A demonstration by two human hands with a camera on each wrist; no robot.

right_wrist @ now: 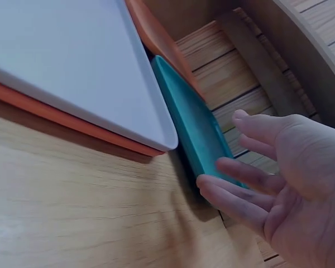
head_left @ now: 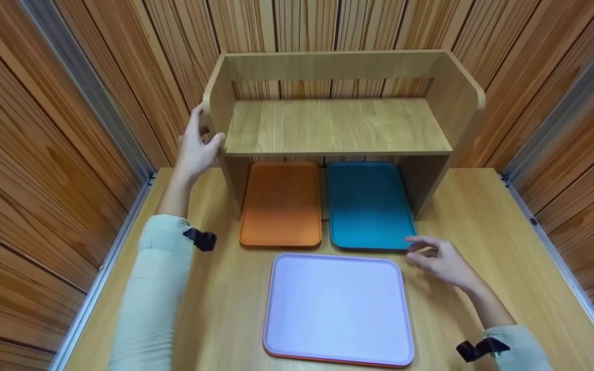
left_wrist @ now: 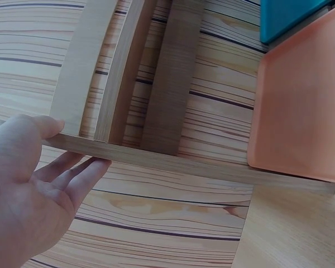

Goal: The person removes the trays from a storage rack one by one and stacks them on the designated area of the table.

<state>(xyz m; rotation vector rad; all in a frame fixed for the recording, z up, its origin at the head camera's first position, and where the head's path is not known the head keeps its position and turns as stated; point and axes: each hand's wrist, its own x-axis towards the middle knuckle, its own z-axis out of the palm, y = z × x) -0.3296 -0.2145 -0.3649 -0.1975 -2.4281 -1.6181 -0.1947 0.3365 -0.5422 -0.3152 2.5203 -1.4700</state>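
A small two-level wooden desk shelf (head_left: 338, 126) stands at the back of the table. My left hand (head_left: 197, 147) grips its left side panel (left_wrist: 173, 162), thumb on one face and fingers on the other. Under the shelf board lie an orange tray (head_left: 281, 206) and, to its right, a teal tray (head_left: 369, 206), their front ends sticking out. My right hand (head_left: 441, 260) is beside the teal tray's front right corner, fingers loosely bent and holding nothing. In front lies a lavender tray (head_left: 335, 309), stacked on an orange-red tray (right_wrist: 72, 120) that shows only along its edge.
Wood-plank walls (head_left: 34, 149) enclose the table (head_left: 488, 221) at the back and both sides. Metal rails (head_left: 103, 278) run along the table's side edges. A black wrist mount (head_left: 201, 238) sits on the left sleeve, another (head_left: 482, 349) at the right cuff.
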